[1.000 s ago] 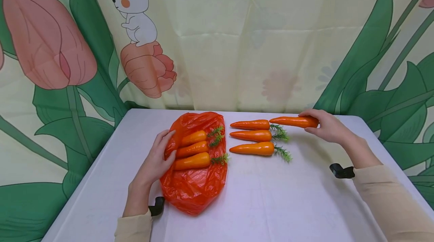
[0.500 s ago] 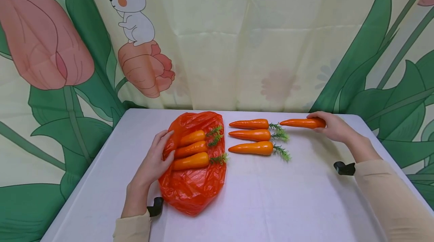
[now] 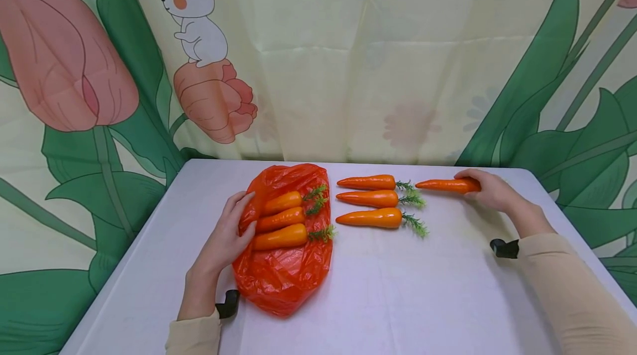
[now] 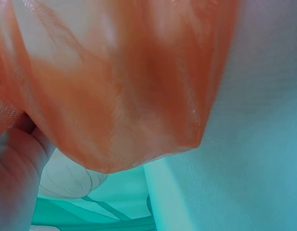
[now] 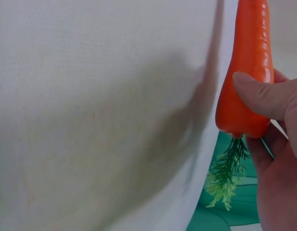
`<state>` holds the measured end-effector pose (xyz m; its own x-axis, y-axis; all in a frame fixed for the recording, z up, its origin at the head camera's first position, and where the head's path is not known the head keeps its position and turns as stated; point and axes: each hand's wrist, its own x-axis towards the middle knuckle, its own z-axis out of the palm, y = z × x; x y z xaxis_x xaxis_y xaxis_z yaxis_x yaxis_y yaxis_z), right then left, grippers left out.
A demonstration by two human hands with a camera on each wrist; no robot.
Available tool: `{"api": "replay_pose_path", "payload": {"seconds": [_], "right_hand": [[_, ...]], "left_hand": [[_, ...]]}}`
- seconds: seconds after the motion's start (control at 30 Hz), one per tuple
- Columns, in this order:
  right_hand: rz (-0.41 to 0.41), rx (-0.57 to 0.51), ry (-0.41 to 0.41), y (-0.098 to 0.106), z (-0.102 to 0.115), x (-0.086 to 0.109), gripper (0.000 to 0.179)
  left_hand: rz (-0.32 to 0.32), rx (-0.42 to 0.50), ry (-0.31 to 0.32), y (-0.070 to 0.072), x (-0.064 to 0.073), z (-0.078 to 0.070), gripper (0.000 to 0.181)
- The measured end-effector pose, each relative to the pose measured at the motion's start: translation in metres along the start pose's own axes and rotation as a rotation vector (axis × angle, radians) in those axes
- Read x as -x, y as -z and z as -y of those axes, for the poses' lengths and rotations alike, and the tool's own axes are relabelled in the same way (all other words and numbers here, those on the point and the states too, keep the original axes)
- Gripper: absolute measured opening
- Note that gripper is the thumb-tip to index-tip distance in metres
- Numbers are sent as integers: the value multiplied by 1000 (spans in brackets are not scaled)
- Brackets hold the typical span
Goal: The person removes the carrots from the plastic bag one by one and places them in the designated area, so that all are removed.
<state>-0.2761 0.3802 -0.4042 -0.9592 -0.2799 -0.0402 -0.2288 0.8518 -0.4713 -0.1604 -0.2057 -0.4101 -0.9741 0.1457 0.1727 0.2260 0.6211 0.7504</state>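
Observation:
My right hand (image 3: 490, 192) holds a carrot (image 3: 447, 184) by its thick end, thumb on one side and fingers round the other. In the right wrist view the green leafy top of this carrot (image 5: 244, 96) hangs past the fingers. At the left, my left hand (image 3: 231, 230) grips the side of a red plastic bag (image 3: 298, 283), its thumb near the carrots at the opening. Several fingers there are hidden by the film. Three carrots (image 3: 282, 237) lie partly inside the bag, leafy ends pointing right. The left wrist view is mostly filled by the bag (image 4: 134, 96).
Three more carrots (image 3: 369, 217) lie in a column right of the bag, tips to the left and leaves to the right. All rest on a table with a white cloth (image 3: 398, 299). Behind its far edge hangs a printed curtain (image 3: 318, 67) with tulips and a rabbit.
My right hand has moved to the right with its carrot, away from the three-carrot column, and slightly closer to me at the end. The left hand and the bag have stayed in place.

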Motion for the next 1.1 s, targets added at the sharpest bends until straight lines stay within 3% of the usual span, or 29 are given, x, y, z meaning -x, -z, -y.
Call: {"api": "replay_pose_path", "payload": {"seconds": [1.1], "right_hand": [[39,-1,-38,-5,0,-7,51]], "left_hand": [[-2,10,-3,-2,-1,-1,68]]}}
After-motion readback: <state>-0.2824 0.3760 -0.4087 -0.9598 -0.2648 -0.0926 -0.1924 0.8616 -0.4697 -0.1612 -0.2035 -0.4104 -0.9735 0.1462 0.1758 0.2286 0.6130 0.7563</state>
